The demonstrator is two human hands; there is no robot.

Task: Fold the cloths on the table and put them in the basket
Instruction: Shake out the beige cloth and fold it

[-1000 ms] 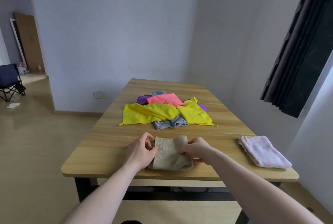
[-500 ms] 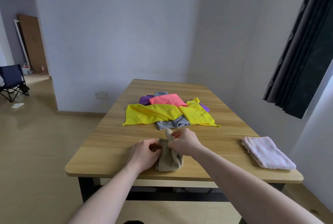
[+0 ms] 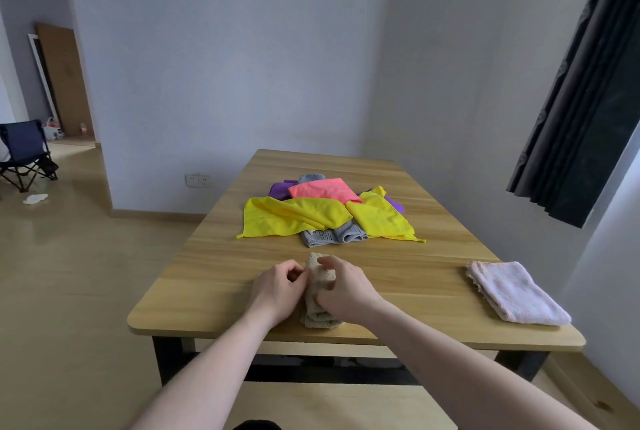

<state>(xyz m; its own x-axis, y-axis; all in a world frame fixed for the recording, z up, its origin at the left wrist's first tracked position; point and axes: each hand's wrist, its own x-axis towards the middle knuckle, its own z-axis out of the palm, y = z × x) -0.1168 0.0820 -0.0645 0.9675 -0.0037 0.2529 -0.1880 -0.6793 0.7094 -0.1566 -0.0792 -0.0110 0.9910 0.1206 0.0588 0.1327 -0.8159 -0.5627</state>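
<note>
Cloths lie on the big wooden table (image 3: 214, 267), and a mixed pile of them sits in its middle: a wide yellow cloth (image 3: 294, 218), a pink cloth (image 3: 322, 189), a gray cloth (image 3: 332, 235) and a purple cloth (image 3: 278, 189). Near the table's right corner rests a folded pale pink towel (image 3: 516, 291). Close to the table's near edge is a small beige cloth (image 3: 320, 294), folded into a narrow strip, and the left hand (image 3: 277, 286) pinches its left side while the right hand (image 3: 343, 286) curls its fingers over the top of it.
</note>
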